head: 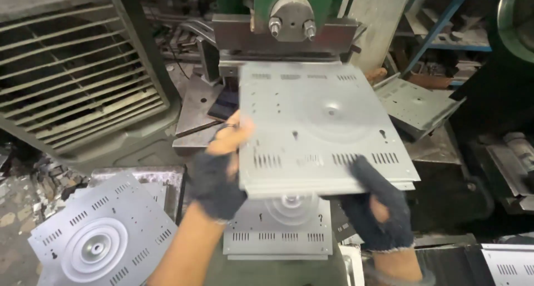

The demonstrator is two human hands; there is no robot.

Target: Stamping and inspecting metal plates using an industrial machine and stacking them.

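Note:
I hold a square grey sheet-metal panel with vent slots and a round pressed dimple, lifted in front of the green press. My left hand, in a dark fingerless glove, grips its left edge. The panel's near right edge is gripped by my gloved right hand. Under the held panel lies a second similar panel, partly hidden.
A stack of slotted panels with round embossing lies at the lower left. More panels rest to the right of the press. A large louvred grey housing fills the upper left. Another slotted panel shows at the bottom right corner.

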